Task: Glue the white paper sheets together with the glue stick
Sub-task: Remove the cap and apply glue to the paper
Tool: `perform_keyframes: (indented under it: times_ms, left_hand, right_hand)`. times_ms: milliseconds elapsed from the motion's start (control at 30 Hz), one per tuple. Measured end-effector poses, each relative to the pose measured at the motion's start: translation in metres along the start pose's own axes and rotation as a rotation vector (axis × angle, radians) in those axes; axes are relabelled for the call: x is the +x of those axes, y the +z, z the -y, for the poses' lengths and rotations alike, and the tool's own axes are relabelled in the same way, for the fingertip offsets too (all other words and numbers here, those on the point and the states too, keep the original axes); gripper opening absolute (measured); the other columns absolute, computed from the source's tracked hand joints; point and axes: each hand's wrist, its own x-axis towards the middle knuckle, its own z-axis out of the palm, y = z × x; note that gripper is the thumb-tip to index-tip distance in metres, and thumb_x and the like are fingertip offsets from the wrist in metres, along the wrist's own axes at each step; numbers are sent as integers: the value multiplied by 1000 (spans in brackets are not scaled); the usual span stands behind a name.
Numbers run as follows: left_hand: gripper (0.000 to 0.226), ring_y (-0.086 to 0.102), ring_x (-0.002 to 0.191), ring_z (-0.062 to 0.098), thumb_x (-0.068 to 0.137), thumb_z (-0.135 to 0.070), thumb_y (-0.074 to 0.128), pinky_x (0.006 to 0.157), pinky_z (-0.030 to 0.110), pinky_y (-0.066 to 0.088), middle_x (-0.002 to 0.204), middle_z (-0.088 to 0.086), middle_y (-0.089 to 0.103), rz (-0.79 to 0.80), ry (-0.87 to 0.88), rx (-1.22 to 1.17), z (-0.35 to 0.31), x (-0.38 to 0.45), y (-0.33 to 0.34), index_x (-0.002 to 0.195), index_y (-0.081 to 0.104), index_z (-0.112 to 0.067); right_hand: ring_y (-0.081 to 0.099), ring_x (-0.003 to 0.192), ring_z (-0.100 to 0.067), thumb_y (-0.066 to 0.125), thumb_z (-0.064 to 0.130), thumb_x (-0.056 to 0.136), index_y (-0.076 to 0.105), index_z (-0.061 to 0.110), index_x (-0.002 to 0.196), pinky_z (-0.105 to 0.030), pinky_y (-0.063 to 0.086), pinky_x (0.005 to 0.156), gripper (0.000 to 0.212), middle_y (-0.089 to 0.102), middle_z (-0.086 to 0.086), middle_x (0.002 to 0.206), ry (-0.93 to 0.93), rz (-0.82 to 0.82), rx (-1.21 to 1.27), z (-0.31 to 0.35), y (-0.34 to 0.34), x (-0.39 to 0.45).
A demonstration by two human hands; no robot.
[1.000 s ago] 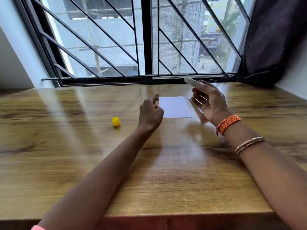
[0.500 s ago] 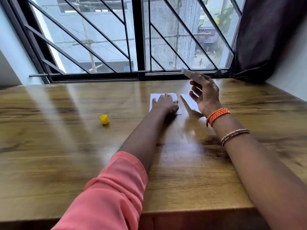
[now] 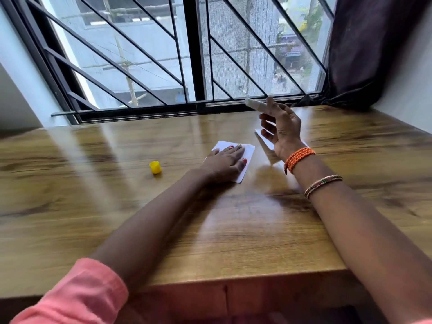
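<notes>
The left hand [image 3: 225, 163] presses flat on one white sheet [image 3: 247, 157] toward the table's [image 3: 93, 206] far edge while the right hand [image 3: 281, 129] grips the uncapped glue stick [image 3: 253, 104] aloft above the second sheet [image 3: 264, 139], so a careless swipe could drag loose paper askew

The flat left hand [image 3: 225, 161] covers most of one white paper sheet [image 3: 248, 157]. The raised right hand [image 3: 281, 129] hides most of a second white sheet [image 3: 265, 140]. The pale, cylindrical glue stick [image 3: 254, 104] is motion-blurred; its tip cannot be assessed.
</notes>
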Motion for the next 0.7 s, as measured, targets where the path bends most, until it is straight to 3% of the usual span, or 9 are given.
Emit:
perform_keyframes:
  times_ms: [67, 167, 300, 367, 433, 500, 533, 700]
  left_hand:
    - [52, 5, 146, 7, 100, -37, 22, 117, 35, 2, 159, -8, 9, -1, 61, -8, 3, -13, -1, 149, 13, -24]
    - [49, 7, 146, 6, 101, -33, 25, 116, 34, 4, 158, -10, 12, 1, 174, -22, 7, -34, -3, 148, 17, -25]
    - [48, 13, 146, 10, 99, -37, 31, 117, 35, 12, 157, -6, 18, -88, 176, -8, 9, -58, -5, 146, 27, -25]
    - [52, 23, 143, 16, 95, -45, 36, 111, 39, 23, 155, 1, 28, -298, 9, 11, 4, -62, -3, 141, 37, -20]
    - [57, 35, 133, 26, 91, -50, 39, 101, 42, 31, 142, 10, 43, -454, -302, -48, -2, -64, -4, 132, 42, -12]
    - [64, 37, 127, 33, 88, -53, 42, 98, 42, 31, 135, 17, 45, -400, -555, -65, -4, -64, -7, 129, 41, -4]
    - [65, 36, 127, 34, 87, -53, 44, 99, 42, 30, 135, 19, 45, -353, -602, -20, -3, -63, -9, 128, 41, -2]
    - [47, 34, 127, 32, 88, -41, 50, 99, 40, 25, 132, 14, 51, -198, -608, -43, 1, -51, -21, 122, 47, -10]
  right_hand:
    - [58, 54, -11, 76, 35, 76, 62, 22, 82, -18, 44, 48, 20, 66, 0, 65, 23, 20, 25, -4, 4, -4]
    - [59, 60, -13, 74, 28, 78, 66, 9, 102, -21, 47, 48, 31, 64, -7, 77, 55, 90, 13, -8, 10, -10]
    - [58, 63, -16, 74, 15, 77, 65, 2, 96, -25, 53, 55, 25, 60, -9, 72, 98, 192, -27, -14, 13, -17]
    - [57, 63, -16, 77, 9, 73, 67, 4, 87, -25, 55, 60, 18, 59, -6, 69, 90, 219, -39, -14, 15, -18]
    - [57, 61, -14, 78, 6, 70, 67, 7, 82, -25, 55, 61, 17, 59, -6, 68, 77, 203, -11, -13, 15, -16]
    - [57, 60, -14, 78, 3, 69, 66, 7, 83, -25, 56, 61, 19, 59, -6, 69, 64, 182, 17, -11, 12, -14]
    - [58, 60, -14, 78, 3, 69, 66, 7, 84, -26, 56, 61, 19, 60, -6, 69, 58, 180, 21, -11, 11, -12]
    - [59, 62, -15, 77, 3, 72, 66, 6, 87, -26, 56, 61, 19, 60, -7, 71, 48, 215, -20, -13, 9, -12]
